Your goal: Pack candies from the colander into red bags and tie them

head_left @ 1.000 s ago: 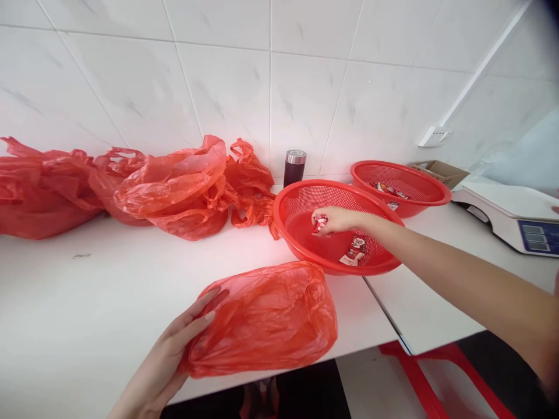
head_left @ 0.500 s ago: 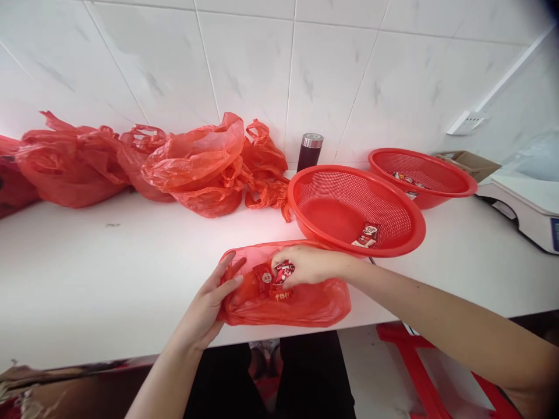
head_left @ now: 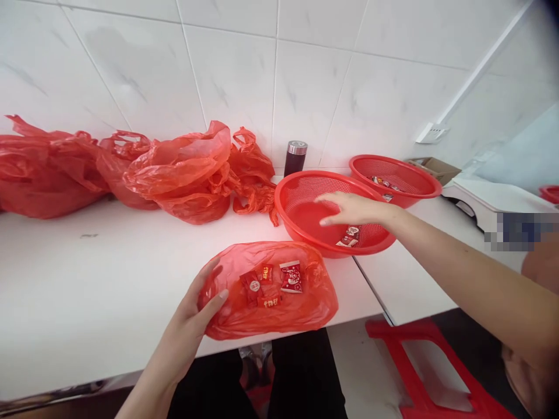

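Note:
My left hand (head_left: 196, 311) grips the left side of a red plastic bag (head_left: 314, 308), which lies spread on the white table. Inside the bag are several small wrapped packets; a red and white packet (head_left: 291, 277) sits on the right and a dark red packet (head_left: 251, 287) on the left. My right hand (head_left: 349, 209) hovers over the near red basket (head_left: 301, 215), fingers apart and holding nothing. Two packets (head_left: 349, 236) lie at that basket's right side, partly behind my right wrist.
Behind stands a second red basket (head_left: 395, 169) with small packets. A dark bottle (head_left: 296, 158) is near the wall. Filled red bags (head_left: 174, 180) line the back left. At right are a cardboard box (head_left: 437, 170), a white scale (head_left: 484, 203), a red stool (head_left: 414, 372) and another person's arm (head_left: 541, 267).
My right hand has let go of the red and white packet inside the bag and moved up and right over the near basket, opening. My left hand stays on the bag. The view has shifted right.

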{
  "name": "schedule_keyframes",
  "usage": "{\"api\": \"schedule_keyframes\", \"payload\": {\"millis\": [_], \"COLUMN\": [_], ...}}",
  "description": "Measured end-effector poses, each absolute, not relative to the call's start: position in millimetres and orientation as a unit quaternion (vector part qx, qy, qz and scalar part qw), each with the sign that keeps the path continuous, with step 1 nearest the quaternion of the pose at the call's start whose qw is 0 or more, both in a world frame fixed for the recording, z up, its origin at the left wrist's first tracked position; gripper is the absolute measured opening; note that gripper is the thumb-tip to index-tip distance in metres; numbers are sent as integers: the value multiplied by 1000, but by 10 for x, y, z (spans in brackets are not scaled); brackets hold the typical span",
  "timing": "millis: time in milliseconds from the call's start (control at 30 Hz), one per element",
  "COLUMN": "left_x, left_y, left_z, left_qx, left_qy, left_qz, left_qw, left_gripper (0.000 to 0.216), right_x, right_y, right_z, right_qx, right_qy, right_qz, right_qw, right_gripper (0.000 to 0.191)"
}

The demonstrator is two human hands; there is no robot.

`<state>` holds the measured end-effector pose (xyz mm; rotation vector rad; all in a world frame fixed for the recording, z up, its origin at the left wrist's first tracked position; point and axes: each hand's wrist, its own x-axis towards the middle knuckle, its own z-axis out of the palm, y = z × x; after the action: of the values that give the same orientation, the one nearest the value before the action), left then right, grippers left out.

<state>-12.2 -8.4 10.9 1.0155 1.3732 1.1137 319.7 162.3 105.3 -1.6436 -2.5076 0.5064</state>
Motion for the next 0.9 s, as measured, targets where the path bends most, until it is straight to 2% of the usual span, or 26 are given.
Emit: {"api": "schedule_keyframes", "payload": {"millis": [67, 100, 167, 267, 333, 433, 500, 600, 633, 700, 800, 900], "left_x": [-129, -128, -120, -117, -132, -171, -192, -191, -183, -166, -166, -196], "left_y": [-112, -124, -142, -151, -151, -163, -186, -233, -246, -258, -243, -217], "left_z": [119, 125, 131, 125, 114, 108, 126, 183, 203, 234, 231, 181], "left_qx": [416, 404, 377, 355, 353, 361, 371, 371, 366, 360, 374, 389], "left_qy": [592, 602, 621, 638, 640, 653, 660, 671, 677, 682, 658, 625], "left_qz": [465, 466, 463, 464, 465, 457, 454, 443, 435, 418, 404, 418], "left_qw": [510, 508, 507, 502, 500, 485, 470, 464, 467, 480, 514, 532], "left_gripper": [69, 72, 76, 77, 79, 79, 78, 81, 82, 82, 78, 68], "right_x": [3486, 3579, 3656, 3604, 3565, 3560, 3517, 3227, 3066, 2698, 2262, 2264], "right_y": [1795, 1833, 1833, 1765, 1760, 1810, 1799, 1595, 1476, 1204, 888, 873], "right_z": [868, 763, 570, 417, 442, 666, 894, 1175, 1214, 1193, 1025, 931], "right_qx": [-617, -626, -621, -605, -597, -593, -588, -516, -480, -426, -395, -407], "right_qy": [-764, -746, -740, -761, -767, -776, -783, -792, -798, -814, -850, -873], "right_qz": [157, 165, 173, 160, 164, 162, 189, 311, 342, 370, 329, 199], "right_qw": [-104, -154, -192, -174, -169, -142, -69, 94, 127, 137, 113, 178], "right_gripper": [93, 94, 78, 37, 20, 14, 20, 29, 32, 35, 50, 54]}}
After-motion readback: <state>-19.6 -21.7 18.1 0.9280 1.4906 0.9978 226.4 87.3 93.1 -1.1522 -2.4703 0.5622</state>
